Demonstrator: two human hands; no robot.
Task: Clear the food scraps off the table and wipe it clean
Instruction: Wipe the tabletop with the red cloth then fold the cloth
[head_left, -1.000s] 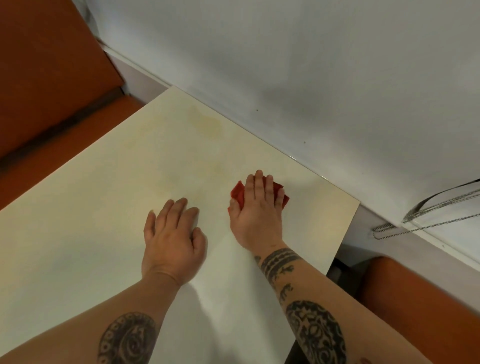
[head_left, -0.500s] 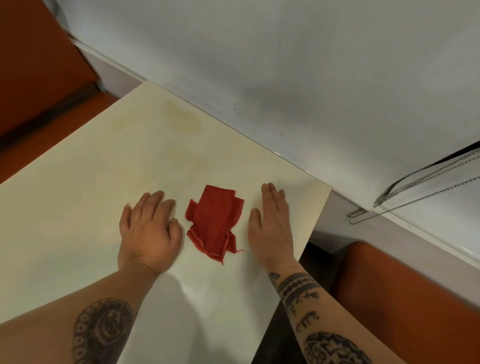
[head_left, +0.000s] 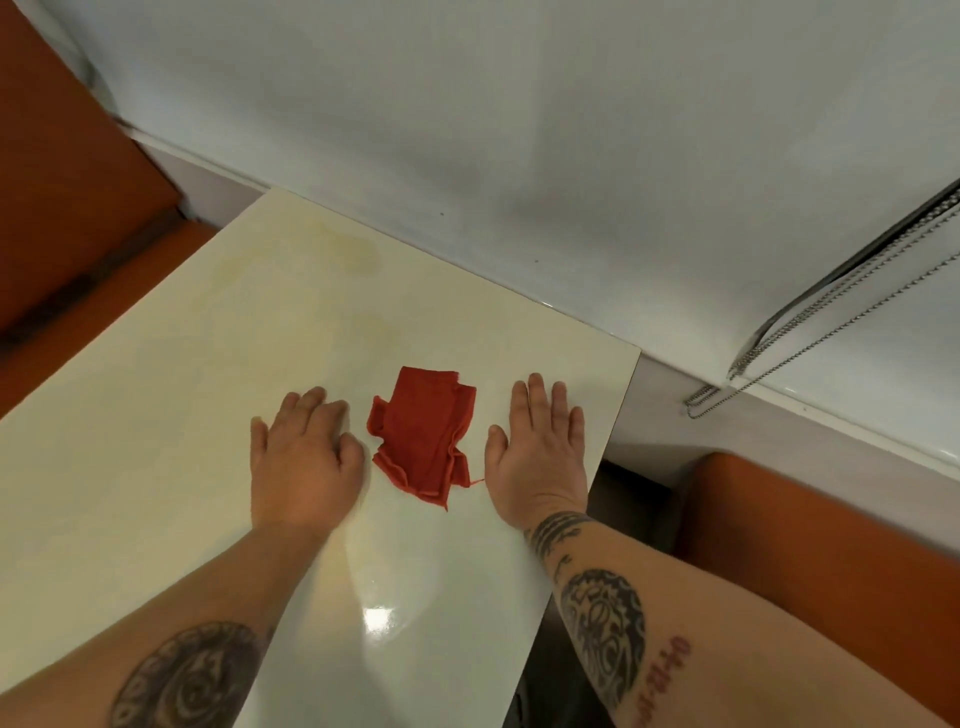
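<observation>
A crumpled red cloth (head_left: 422, 431) lies on the glossy cream table (head_left: 208, 374), near its right end. My left hand (head_left: 304, 460) rests palm down on the table just left of the cloth, fingers loosely curled and holding nothing. My right hand (head_left: 537, 457) lies flat just right of the cloth, fingers apart, close to the table's right edge. Neither hand touches the cloth. A faint yellowish stain (head_left: 358, 254) shows near the table's far edge. No food scraps are visible.
A white wall (head_left: 519, 156) runs along the table's far side. Orange bench seats stand at the left (head_left: 67, 197) and lower right (head_left: 831, 551). A beaded blind chain (head_left: 810, 332) hangs at the right, over a white sill.
My right hand has let go of the red cloth and moved to its right. The cloth now lies loose between both hands. The view has shifted slightly.
</observation>
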